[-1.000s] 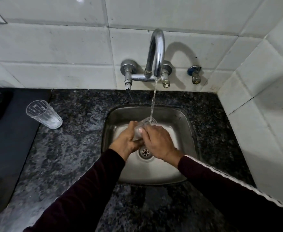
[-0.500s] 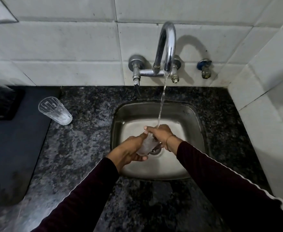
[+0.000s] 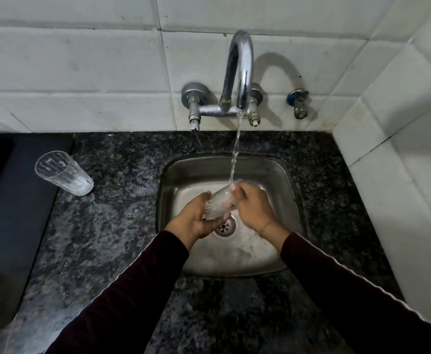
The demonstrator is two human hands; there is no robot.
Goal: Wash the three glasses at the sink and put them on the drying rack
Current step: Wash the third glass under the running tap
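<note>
Water (image 3: 235,149) ran in a thin stream from the curved chrome tap (image 3: 238,72) on the tiled wall and struck the rim end of a clear ribbed glass (image 3: 220,204) held tilted over the middle of the steel sink (image 3: 283,180), just above the drain (image 3: 224,226). The left hand (image 3: 196,218) cupped the base of that glass from below, fingers curled round it, while the right hand (image 3: 251,208) gripped its upper end, fingertips bent over the rim where the stream landed. Both dark maroon sleeves (image 3: 138,290) reached in from the counter's near edge. A second glass (image 3: 63,173) stood upright, apart from both hands, on the speckled black granite counter (image 3: 112,226) toward its left side, near the back wall and just beside the edge of a dark mat (image 3: 12,226). Suds or wet film lay on the sink floor near the drain. A small blue-capped valve (image 3: 298,103) stuck out of the tiles right of the tap.
</note>
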